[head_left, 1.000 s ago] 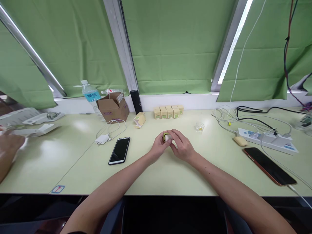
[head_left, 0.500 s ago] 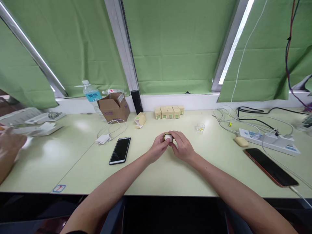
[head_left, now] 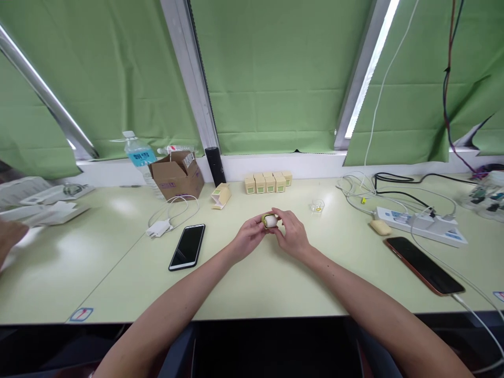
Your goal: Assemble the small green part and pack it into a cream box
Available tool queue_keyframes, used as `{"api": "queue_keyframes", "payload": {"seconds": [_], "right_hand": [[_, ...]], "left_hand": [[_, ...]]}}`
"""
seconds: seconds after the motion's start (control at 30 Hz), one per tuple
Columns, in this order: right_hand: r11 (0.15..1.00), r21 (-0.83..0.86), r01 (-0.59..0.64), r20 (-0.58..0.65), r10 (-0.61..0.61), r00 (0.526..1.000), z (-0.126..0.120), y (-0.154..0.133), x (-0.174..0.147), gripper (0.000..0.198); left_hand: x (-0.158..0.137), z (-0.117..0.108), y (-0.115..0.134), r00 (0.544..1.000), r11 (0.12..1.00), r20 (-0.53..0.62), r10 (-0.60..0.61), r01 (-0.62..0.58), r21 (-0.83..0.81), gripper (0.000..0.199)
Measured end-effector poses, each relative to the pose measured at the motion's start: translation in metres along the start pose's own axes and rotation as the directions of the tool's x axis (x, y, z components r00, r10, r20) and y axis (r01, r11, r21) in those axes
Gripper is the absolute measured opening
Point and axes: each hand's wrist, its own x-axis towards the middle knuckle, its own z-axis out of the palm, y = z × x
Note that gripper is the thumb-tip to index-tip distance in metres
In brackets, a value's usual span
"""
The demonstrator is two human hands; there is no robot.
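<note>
Two hands meet over the middle of the pale green tabletop (head_left: 275, 278), and between them sits a small roundish object (head_left: 270, 221), white on its near face with a yellow-green rim and a dark edge; finer detail is too small to tell. The left hand (head_left: 248, 240) pinches it from the left, the right hand (head_left: 291, 236) from the right and over the top, so each grip is clamped on the small roundish object, held just above the surface. Behind it, near the far wall, stands a row of little beige boxes (head_left: 269, 182), with a tiny clear cup (head_left: 317, 206) to the right. A black phone (head_left: 187, 247) lies to the left, beside a white charger (head_left: 158, 228) and a cardboard box (head_left: 177, 175). Well to the right are a power strip (head_left: 421, 226) with cables and a second phone (head_left: 423, 265). Bare surface lies between the forearms and the near edge. Another person's hand (head_left: 8, 239) shows at the far left.
</note>
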Motion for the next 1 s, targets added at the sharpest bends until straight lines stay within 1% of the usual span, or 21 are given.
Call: {"api": "queue_keyframes", "payload": {"seconds": [0.1,0.17,0.23,0.27,0.37,0.47,0.57,0.63,0.67,0.7,0.73,0.8,0.9,1.0], "right_hand": [[0.998,0.006,-0.063,0.054,0.063,0.997,-0.001,0.003,0.002,0.052],[0.994,-0.027,-0.111,0.063,0.112,0.992,-0.003,0.007,0.005,0.056],[0.971,-0.122,-0.204,0.040,0.211,0.977,-0.007,0.015,0.009,0.055],[0.945,-0.188,-0.267,0.015,0.274,0.962,-0.011,0.021,0.011,0.052],[0.810,-0.372,-0.454,-0.083,0.458,0.885,-0.023,0.045,0.016,0.047],[0.661,-0.482,-0.576,-0.149,0.585,0.797,-0.036,0.071,0.017,0.049],[0.539,-0.542,-0.645,-0.130,0.704,0.698,-0.043,0.088,0.013,0.054],[0.488,-0.572,-0.659,-0.084,0.764,0.640,-0.042,0.093,0.010,0.055],[0.476,-0.588,-0.654,-0.057,0.782,0.621,-0.042,0.095,0.010,0.053],[0.472,-0.603,-0.643,-0.032,0.791,0.611,-0.041,0.095,0.009,0.052],[0.477,-0.617,-0.626,-0.010,0.791,0.612,-0.040,0.094,0.009,0.050],[0.516,-0.630,-0.580,0.031,0.764,0.645,-0.039,0.091,0.012,0.046],[0.631,-0.590,-0.504,0.091,0.672,0.735,-0.037,0.079,0.017,0.042],[0.759,-0.513,-0.401,0.159,0.543,0.824,-0.029,0.059,0.021,0.041]], "left_hand": [[0.002,-0.008,-0.004,0.995,1.000,-0.102,0.017,-0.016,0.014,0.044],[0.003,-0.014,-0.005,0.983,0.999,-0.177,0.048,-0.044,0.026,0.045],[0.005,-0.019,-0.006,0.966,0.997,-0.246,0.081,-0.074,0.037,0.047],[0.006,-0.022,-0.006,0.956,0.995,-0.277,0.096,-0.087,0.042,0.047],[0.009,-0.029,-0.006,0.925,0.992,-0.357,0.130,-0.120,0.049,0.045],[0.011,-0.035,-0.007,0.905,0.987,-0.393,0.160,-0.150,0.056,0.043],[0.012,-0.038,-0.010,0.898,0.985,-0.404,0.175,-0.164,0.062,0.044],[0.012,-0.039,-0.011,0.897,0.983,-0.402,0.183,-0.168,0.074,0.046],[0.013,-0.039,-0.012,0.896,0.982,-0.401,0.189,-0.170,0.084,0.047],[0.013,-0.039,-0.013,0.894,0.980,-0.404,0.196,-0.172,0.097,0.049],[0.013,-0.039,-0.013,0.889,0.978,-0.409,0.205,-0.173,0.114,0.050],[0.013,-0.039,-0.014,0.875,0.971,-0.427,0.230,-0.175,0.164,0.054],[0.013,-0.038,-0.013,0.850,0.945,-0.443,0.285,-0.172,0.277,0.059],[0.011,-0.035,-0.011,0.833,0.907,-0.437,0.339,-0.165,0.388,0.061]]}}
